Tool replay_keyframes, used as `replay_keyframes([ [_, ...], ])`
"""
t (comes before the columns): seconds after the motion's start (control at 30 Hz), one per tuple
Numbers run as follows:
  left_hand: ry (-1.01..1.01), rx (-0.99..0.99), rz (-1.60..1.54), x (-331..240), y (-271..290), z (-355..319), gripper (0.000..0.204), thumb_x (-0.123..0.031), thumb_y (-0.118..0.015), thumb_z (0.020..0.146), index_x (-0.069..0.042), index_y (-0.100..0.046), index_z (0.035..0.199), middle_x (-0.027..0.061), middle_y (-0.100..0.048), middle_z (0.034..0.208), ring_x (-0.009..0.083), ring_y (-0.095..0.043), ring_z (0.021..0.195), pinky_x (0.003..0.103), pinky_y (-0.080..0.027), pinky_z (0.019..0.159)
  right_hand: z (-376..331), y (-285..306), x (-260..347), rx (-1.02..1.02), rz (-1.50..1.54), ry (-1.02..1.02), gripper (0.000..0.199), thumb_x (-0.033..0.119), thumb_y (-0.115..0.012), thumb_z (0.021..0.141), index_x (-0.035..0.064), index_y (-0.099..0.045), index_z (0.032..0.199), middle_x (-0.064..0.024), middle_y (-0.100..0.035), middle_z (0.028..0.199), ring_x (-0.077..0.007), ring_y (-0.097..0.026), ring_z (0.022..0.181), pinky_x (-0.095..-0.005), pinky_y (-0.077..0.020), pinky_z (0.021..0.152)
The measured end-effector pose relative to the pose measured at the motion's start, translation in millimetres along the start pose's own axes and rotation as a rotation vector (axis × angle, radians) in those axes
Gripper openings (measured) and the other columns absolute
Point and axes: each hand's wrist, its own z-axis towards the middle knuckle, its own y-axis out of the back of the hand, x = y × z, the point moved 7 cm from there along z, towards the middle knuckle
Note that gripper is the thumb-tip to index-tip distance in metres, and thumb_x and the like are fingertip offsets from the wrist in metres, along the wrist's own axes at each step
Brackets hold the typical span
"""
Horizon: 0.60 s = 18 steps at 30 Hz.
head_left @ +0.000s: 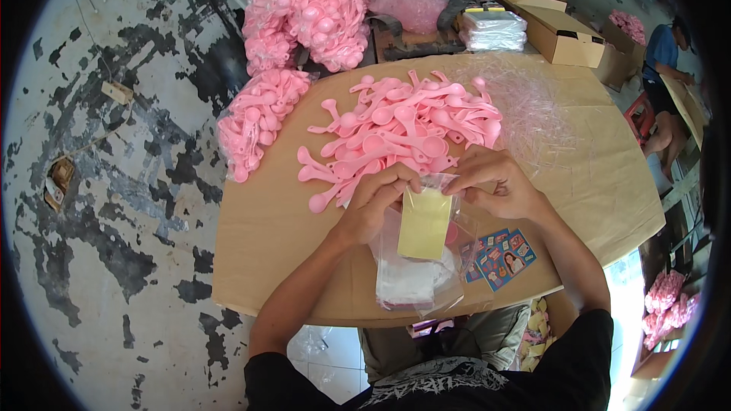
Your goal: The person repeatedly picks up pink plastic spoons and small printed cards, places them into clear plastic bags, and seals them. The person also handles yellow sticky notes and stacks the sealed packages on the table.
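Note:
Between both hands a clear plastic bag (pixel 435 180) is held up by its top edge, with a yellow card (pixel 424 224) showing upright at it. My left hand (pixel 378 196) pinches the bag's upper left corner. At the upper right corner, the fingers of my right hand (pixel 496 184) are closed on the plastic. A bit of pink shows through clear film beside the card; its shape is partly hidden. Beneath lies a stack of flat clear bags (pixel 405 283) near the table's front edge. Blue printed cards (pixel 504 259) lie to the right of it.
A heap of pink plastic scoops (pixel 403 125) spreads beyond my hands. Loose clear strips (pixel 537 106) lie at its right. Bagged scoops (pixel 263 114) stand along the table's far left edge. Packed clear bags (pixel 493 30) and a cardboard box (pixel 560 30) stand behind. A person (pixel 664 68) sits far right.

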Motion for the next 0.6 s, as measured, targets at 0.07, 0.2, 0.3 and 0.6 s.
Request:
replay_keyframes([
  [0.07, -0.057, 0.012, 0.029, 3, 4, 2, 0.01, -0.005, -0.046, 0.097, -0.001, -0.054, 0.098, 0.0013, -0.056, 0.096, 0.0064, -0.058, 0.088, 0.022, -0.05, 0.071, 0, 2, 1, 0.006, 0.007, 0.002, 0.031, -0.007, -0.064, 0.072, 0.0087, -0.077, 0.095, -0.0034, -0.074, 0.09, -0.0205, -0.062, 0.083, -0.0349, -0.048, 0.085],
  [0.2, -0.009, -0.047, 0.231, -6, -11, 6, 0.018, -0.004, -0.063, 0.092, -0.007, -0.045, 0.09, -0.001, -0.052, 0.089, 0.0041, -0.056, 0.073, 0.019, -0.046, 0.06, -5, 18, -2, -0.065, -0.124, -0.022, 0.031, -0.007, -0.06, 0.075, 0.0049, -0.073, 0.1, -0.0072, -0.072, 0.09, -0.0215, -0.064, 0.085, -0.0342, -0.0496, 0.082],
  [0.3, -0.06, -0.072, 0.142, 3, -6, 4, 0.027, 0.003, -0.068, 0.087, -0.007, -0.043, 0.09, 0.0001, -0.053, 0.093, 0.0052, -0.059, 0.071, 0.018, -0.048, 0.058, -4, 11, -3, -0.173, 0.059, -0.223, 0.033, -0.003, -0.061, 0.082, 0.0034, -0.066, 0.114, -0.0083, -0.07, 0.096, -0.0181, -0.065, 0.087, -0.0321, -0.0509, 0.079],
  [0.6, -0.137, -0.204, 0.022, -12, 12, 0, 0.024, -0.006, -0.064, 0.093, -0.003, -0.051, 0.114, 0.006, -0.056, 0.099, 0.0102, -0.063, 0.071, 0.022, -0.053, 0.058, -11, 30, 1, -0.26, 0.193, -0.476, 0.026, 0.012, -0.064, 0.095, 0.0064, -0.064, 0.12, 0.0052, -0.063, 0.097, -0.0015, -0.048, 0.072, -0.0195, -0.0416, 0.064],
])
